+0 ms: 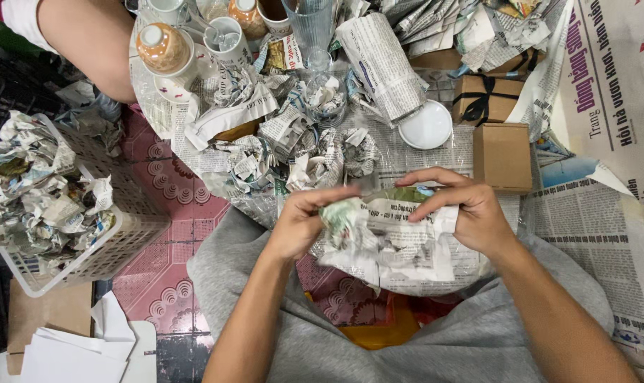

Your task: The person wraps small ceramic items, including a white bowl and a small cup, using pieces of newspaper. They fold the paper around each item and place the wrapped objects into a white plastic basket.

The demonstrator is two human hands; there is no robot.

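Observation:
My left hand [299,221] and my right hand [471,211] both grip a bundle wrapped in newspaper [389,237] over my lap. The left fingers pinch its crumpled left end. The right fingers press on its top right edge. What is inside the wrapping is hidden. Crumpled newspaper wads [322,156] lie on the sheet just beyond my hands.
A white plastic basket [127,237] of crumpled newspaper stands at left. Brown cardboard boxes [502,156], a white saucer [426,126], cups and glasses [311,25] sit ahead. Another person's arm [88,39] reaches in at top left. Spread newspaper sheets [598,220] cover the right.

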